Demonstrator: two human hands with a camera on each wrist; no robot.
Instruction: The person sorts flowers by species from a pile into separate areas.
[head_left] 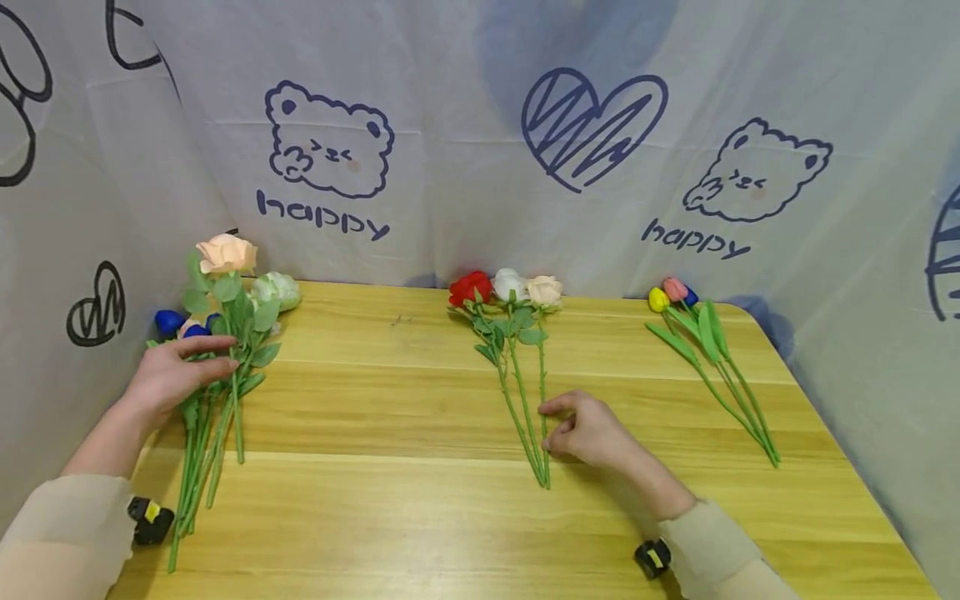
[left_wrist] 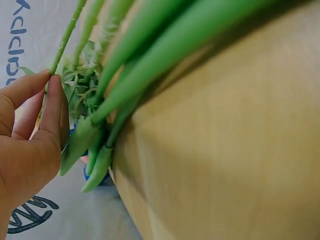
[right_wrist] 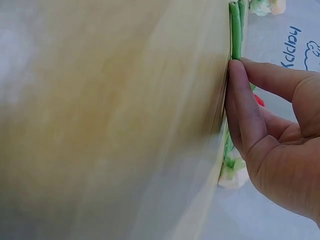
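At the left of the table, my left hand (head_left: 168, 375) pinches the stem of a peach rose (head_left: 227, 252) between thumb and fingers; that stem (left_wrist: 64, 42) shows clearly in the left wrist view. Under and around it lie a pale green rose (head_left: 277, 290), blue tulips (head_left: 169, 322) and several green stems (head_left: 197, 467). My right hand (head_left: 588, 425) pinches the lower stem of a cream rose (head_left: 545, 290) in the middle group. Beside that lie a white rose (head_left: 509, 285) and a red rose (head_left: 470, 288), their stem ends close together.
Three tulips, yellow (head_left: 658, 300), pink (head_left: 675, 289) and blue (head_left: 691, 297), lie at the right of the wooden table (head_left: 360, 517). A pale printed cloth (head_left: 450, 183) hangs behind the table and along its sides.
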